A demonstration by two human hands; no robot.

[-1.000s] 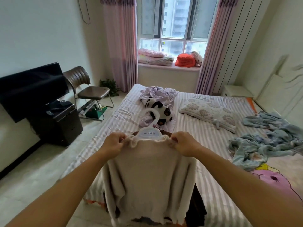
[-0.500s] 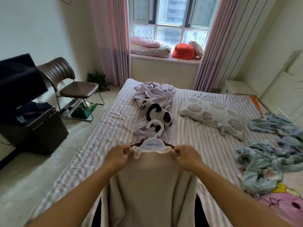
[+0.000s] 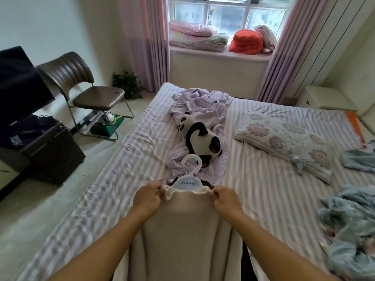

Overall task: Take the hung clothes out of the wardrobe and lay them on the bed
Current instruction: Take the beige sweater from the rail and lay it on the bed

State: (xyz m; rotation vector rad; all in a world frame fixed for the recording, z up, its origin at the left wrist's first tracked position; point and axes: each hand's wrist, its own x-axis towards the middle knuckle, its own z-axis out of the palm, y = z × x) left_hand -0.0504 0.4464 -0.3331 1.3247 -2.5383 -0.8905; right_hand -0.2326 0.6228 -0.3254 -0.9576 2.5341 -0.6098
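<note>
A cream sweater [image 3: 186, 230] on a white plastic hanger [image 3: 187, 180] stretches over the striped bed [image 3: 113, 185] in front of me. My left hand [image 3: 147, 198] pinches its left shoulder at the collar. My right hand [image 3: 225, 199] pinches the right shoulder. Dark fabric and thin wire hangers peek out beneath the sweater, so more clothes seem to lie under it. The hanger's hook points toward a panda toy [image 3: 199, 138].
A lilac sheet [image 3: 200, 106] is crumpled under the panda. A floral pillow [image 3: 284, 140] lies at the right, and blue bedding [image 3: 349, 226] is bunched at the bed's right edge. A brown chair [image 3: 87, 94] and a dark cabinet [image 3: 46, 151] stand left on the floor.
I have stepped closer to the bed. Both hands have carried the sweater forward and lower, so it now hangs over the mattress instead of before its foot.
</note>
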